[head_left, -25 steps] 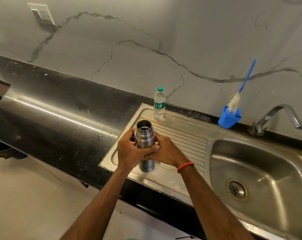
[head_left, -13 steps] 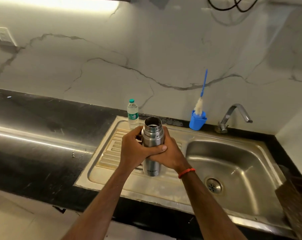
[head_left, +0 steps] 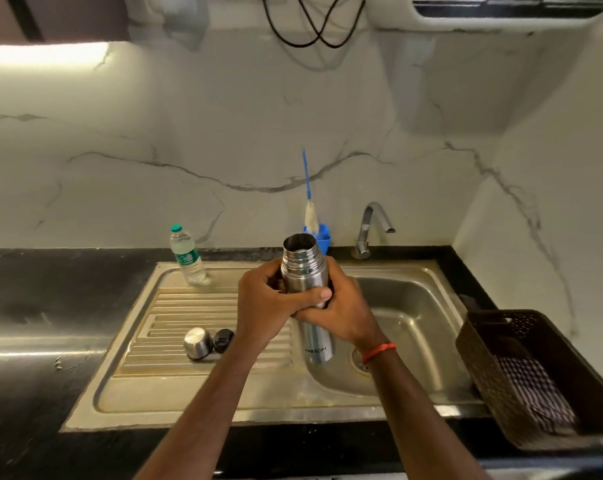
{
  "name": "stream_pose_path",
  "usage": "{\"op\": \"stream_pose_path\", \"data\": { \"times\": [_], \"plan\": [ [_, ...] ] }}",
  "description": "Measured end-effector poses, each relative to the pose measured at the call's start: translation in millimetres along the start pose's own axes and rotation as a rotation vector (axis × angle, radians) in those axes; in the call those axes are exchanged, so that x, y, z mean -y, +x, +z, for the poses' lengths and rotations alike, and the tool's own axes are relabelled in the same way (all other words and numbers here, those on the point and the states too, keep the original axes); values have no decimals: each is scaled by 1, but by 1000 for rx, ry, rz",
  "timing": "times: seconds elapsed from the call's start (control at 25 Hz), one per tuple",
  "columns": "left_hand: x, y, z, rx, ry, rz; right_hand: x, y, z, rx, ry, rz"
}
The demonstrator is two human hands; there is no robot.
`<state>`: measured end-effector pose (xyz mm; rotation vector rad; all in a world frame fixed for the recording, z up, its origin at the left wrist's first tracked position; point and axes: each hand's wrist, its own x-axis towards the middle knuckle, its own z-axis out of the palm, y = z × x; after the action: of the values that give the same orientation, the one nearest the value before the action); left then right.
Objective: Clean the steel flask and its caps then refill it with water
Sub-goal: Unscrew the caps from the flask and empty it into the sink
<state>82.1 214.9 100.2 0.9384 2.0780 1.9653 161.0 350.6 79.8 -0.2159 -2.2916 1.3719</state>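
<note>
— Fingers point(head_left: 333, 275) of the right hand point(head_left: 343, 315) and of the left hand point(head_left: 262, 303) are curled round one steel flask point(head_left: 305, 268), both gripping its upper half. The left thumb lies across the front.
— Where is it?
— Held up, nearly upright, mouth open, over the left edge of the sink point(head_left: 417, 299) basin.
— And the caps?
— Two, both off. One steel cap point(head_left: 196, 342) and one black cap point(head_left: 223, 339) lie side by side, touching, on the ribbed drainboard point(head_left: 189, 306).
— What else is there to count?
— One plastic bottle point(head_left: 187, 258) with a green top stands at the drainboard's back corner. One blue cup point(head_left: 325, 239) with one brush point(head_left: 310, 211) in it stands by the wall behind the flask, near one tap point(head_left: 372, 226). One dark basket point(head_left: 494, 358) sits on the table point(head_left: 33, 306) right of the sink, with one checked cloth point(head_left: 532, 389) inside. One red band point(head_left: 379, 351) circles the right wrist.
— Any writing?
— "MILTON" on the flask's lower body. The bottle's green label is too small to read.
</note>
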Motion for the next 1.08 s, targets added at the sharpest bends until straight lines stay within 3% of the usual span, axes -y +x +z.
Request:
{"op": "stream_pose_path", "data": {
  "times": [0.64, 1.08],
  "plan": [
    [-8, -25, 93, 95, -115, -85, -27, -56, -65, -201, -261, 39],
    [7, 13, 121, 332, -296, -177, -32, -39, -96, -309, -456, 72]
  ]
}}
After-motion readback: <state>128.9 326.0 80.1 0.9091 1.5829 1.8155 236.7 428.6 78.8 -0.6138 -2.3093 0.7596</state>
